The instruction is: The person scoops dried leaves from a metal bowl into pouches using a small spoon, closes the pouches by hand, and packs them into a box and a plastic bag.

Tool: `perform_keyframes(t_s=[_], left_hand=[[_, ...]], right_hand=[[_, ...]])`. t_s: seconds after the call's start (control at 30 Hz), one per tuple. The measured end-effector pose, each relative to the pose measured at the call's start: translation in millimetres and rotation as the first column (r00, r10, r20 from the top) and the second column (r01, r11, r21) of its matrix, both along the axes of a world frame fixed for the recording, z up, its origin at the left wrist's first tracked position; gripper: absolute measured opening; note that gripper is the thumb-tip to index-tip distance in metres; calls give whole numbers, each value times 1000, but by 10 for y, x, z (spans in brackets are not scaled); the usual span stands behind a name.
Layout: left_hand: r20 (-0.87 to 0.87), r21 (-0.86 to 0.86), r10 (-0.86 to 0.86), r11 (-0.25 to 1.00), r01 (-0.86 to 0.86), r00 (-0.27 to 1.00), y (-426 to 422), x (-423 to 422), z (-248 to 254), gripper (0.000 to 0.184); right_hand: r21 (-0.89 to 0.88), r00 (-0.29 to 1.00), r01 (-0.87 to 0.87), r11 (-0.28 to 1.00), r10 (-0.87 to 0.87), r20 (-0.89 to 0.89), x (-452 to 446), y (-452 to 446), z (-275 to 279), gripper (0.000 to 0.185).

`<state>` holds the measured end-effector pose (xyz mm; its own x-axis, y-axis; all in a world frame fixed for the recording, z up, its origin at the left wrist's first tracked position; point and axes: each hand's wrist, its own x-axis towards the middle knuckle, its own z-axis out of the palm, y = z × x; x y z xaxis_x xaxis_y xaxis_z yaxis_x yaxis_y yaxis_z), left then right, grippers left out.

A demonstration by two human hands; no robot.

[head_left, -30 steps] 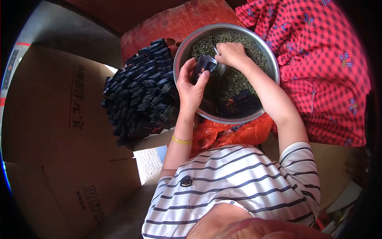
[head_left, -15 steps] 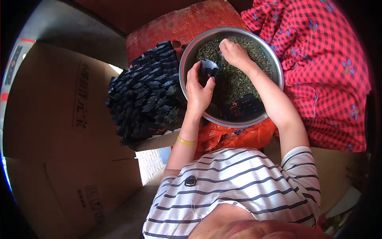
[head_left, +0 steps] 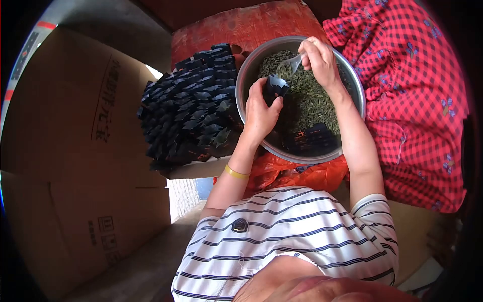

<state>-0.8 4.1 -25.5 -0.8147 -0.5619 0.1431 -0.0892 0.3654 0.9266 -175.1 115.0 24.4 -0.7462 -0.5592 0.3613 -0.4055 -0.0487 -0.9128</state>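
Observation:
My left hand is closed around a small black pouch, whose silvery mouth stands open at the top. In my right hand is a clear plastic spoon, its bowl just above and right of the pouch with some leaf in it. Both hands are over a round metal basin that holds dried green leaves, looking like tea. Several black packets with orange print lie in the basin on the side nearest me.
Left of the basin stand many upright black pouches in tight rows. The basin rests by a red wooden board. A red checked cloth lies on the right, an orange plastic bag below the basin, and a large cardboard box at far left.
My right hand has risen from the leaves and moved right, so the spoon now shows beside the pouch. My left hand still holds the pouch. The whole view has shifted slightly.

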Motion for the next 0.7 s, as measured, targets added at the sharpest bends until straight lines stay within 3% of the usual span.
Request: perform_keyframes(t_s=[0.07, 0.17, 0.2, 0.27, 0.4, 0.5, 0.53, 0.57, 0.63, 0.7], left_hand=[[-5, 10, -14, 1000, 15, 1000, -12, -4, -7, 58], [-12, 0, -4, 1000, 4, 1000, -10, -11, -10, 58], [-10, 1, -2, 1000, 2, 1000, -7, -10, -4, 58], [-6, 12, 2, 1000, -2, 1000, -5, -9, 16, 58], [2, 12, -4, 1000, 4, 1000, -6, -6, 41, 59], [-19, 29, -11, 999, 12, 1000, -7, -12, 13, 59], [-9, 10, -4, 1000, 4, 1000, -6, -4, 43, 59], [0, -10, 2, 1000, -2, 1000, -4, 2, 59, 59], [-7, -9, -1, 1000, 1, 1000, -12, -9, 21, 60], [-11, -10, -10, 1000, 10, 1000, -11, -9, 24, 60]], right_hand=[[111, 953, 12, 994, 22, -301, 81, 18, 24, 28], [111, 746, 24, 994, 56, -664, 211, 12, 112, 15], [113, 747, 21, 993, 60, -662, 246, 7, 152, 15], [49, 556, -14, 999, 49, -830, 310, 4, 217, 10], [-68, 530, 19, 997, -68, -845, 251, 46, 234, 5], [-11, 639, 217, 976, -150, -755, 59, 44, 80, 6], [102, 704, 321, 942, -166, -690, 18, 56, 18, 10], [102, 703, 327, 940, -169, -691, -41, 60, -58, 10], [286, 693, 517, 807, -199, -693, -167, 36, -211, 18], [521, 798, 486, 702, -114, -592, -179, -36, -320, 24]])
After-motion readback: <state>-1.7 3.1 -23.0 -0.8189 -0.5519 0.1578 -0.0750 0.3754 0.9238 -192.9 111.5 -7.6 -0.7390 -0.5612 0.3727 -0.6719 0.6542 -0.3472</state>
